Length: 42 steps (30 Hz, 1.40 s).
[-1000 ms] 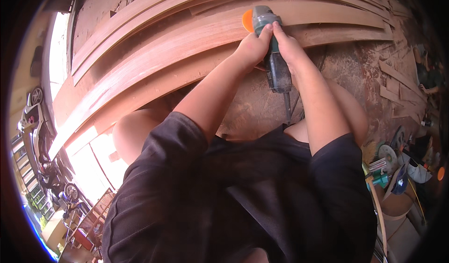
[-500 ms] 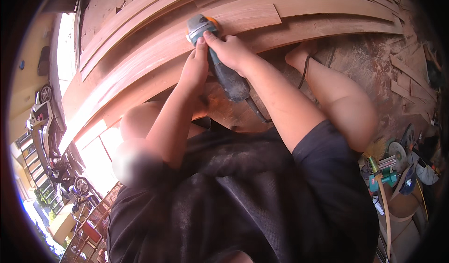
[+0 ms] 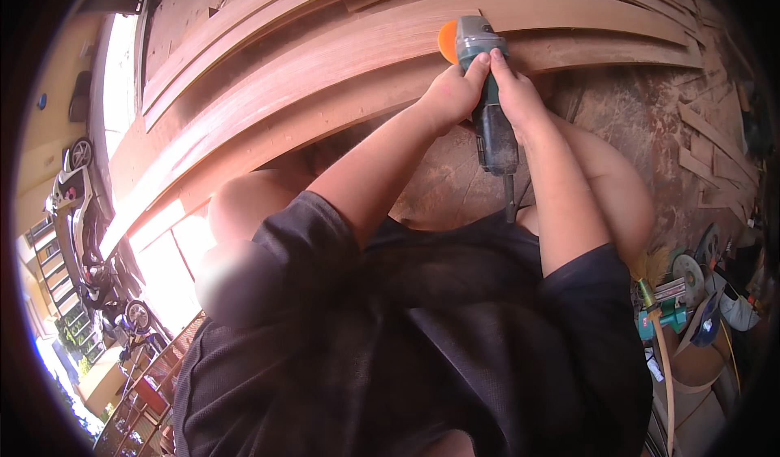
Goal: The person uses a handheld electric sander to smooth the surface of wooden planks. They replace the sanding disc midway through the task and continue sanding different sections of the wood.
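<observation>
Both my hands are wrapped round an angle grinder (image 3: 497,136) with a dark body, a grey-green head and an orange disc (image 3: 448,43). My left hand (image 3: 457,93) grips it from the left just behind the head, and my right hand (image 3: 517,95) closes on it from the right, thumbs side by side on top. The grinder's head is over the right end of a long pale wooden board (image 3: 325,79); whether the disc touches the wood cannot be made out. From the tool's rear end a black cord (image 3: 509,197) runs back toward me.
More long boards (image 3: 601,51) lie side by side across the far area. Wood offcuts (image 3: 719,160) are scattered on the dusty floor at right. Near my right side sit a green power tool (image 3: 673,315), loose discs (image 3: 689,280) and a broom (image 3: 650,290). Motorcycles (image 3: 77,205) stand beyond the left.
Both hands have carried the grinder to the right along the board, to its right end. Its orange disc now shows more plainly, on the left of the head.
</observation>
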### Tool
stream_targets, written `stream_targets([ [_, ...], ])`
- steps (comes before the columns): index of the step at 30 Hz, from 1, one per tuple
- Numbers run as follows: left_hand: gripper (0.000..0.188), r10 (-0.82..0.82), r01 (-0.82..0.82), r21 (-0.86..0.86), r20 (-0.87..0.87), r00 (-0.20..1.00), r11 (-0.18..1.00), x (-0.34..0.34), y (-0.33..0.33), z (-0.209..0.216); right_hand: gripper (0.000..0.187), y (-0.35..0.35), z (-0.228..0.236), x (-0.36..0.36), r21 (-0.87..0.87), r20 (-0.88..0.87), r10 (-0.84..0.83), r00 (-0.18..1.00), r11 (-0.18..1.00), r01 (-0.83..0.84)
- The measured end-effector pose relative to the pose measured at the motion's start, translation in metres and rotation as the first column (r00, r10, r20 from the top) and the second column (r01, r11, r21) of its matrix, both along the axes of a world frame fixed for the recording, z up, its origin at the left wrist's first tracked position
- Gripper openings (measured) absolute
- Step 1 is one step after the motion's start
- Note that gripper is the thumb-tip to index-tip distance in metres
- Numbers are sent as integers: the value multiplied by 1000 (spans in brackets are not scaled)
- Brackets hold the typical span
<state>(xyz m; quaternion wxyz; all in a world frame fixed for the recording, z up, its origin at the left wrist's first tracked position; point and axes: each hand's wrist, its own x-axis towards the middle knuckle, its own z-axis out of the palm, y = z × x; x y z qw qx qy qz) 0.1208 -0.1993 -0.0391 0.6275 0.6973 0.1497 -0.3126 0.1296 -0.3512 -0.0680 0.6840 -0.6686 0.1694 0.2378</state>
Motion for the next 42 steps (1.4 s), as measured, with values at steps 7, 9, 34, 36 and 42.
stream_targets([
  [7,91,-38,38,15,-6,999,999,11,-1,-9,79,3,2,-1,71,-64,-111,992,991,115],
  [9,87,12,-14,84,28,1000,996,-4,28,-7,79,30,0,-4,66,36,3,999,998,-6],
  [34,85,-199,200,-1,-48,979,980,27,-14,-1,86,-13,-13,4,59,-62,-171,983,983,175],
  [36,86,-155,155,2,-40,987,988,21,2,-12,83,6,-1,-4,93,-28,-154,988,983,156],
  [42,79,179,-181,54,32,983,982,-26,92,-35,71,92,-10,-6,49,0,182,983,982,-182],
])
